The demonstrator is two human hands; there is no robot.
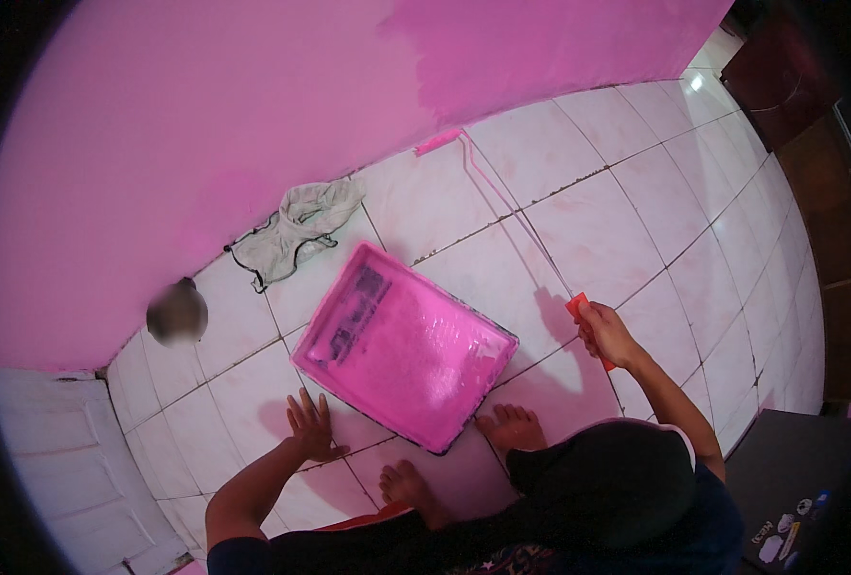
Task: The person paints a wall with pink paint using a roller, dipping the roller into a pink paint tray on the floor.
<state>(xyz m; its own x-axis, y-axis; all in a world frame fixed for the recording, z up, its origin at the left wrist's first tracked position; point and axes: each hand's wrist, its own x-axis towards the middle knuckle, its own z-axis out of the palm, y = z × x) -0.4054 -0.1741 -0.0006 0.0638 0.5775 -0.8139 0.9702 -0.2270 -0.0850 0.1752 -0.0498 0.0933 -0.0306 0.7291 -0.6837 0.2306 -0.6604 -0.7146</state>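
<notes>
My right hand [603, 333] is closed around the orange handle of a long paint roller [512, 201]. The roller's thin metal rod stretches away from me, and its pink-coated head lies close to where the wall meets the tiles. Spread fingers show on my left hand [312, 426], which holds nothing and is beside the near left edge of a paint tray [397, 431]. Pink paint coats the tray, with dark patches showing through at its far left end. The pink wall [282, 86] has a deeper pink area at upper right.
A crumpled pale cloth [301, 225] with dark edging lies by the wall. Left of it is a round brownish thing [176, 314], too blurred to name. A white panelled door [66, 460] stands at lower left, and a dark box-like thing [804, 470] at lower right. My bare feet flank the tray's near corner.
</notes>
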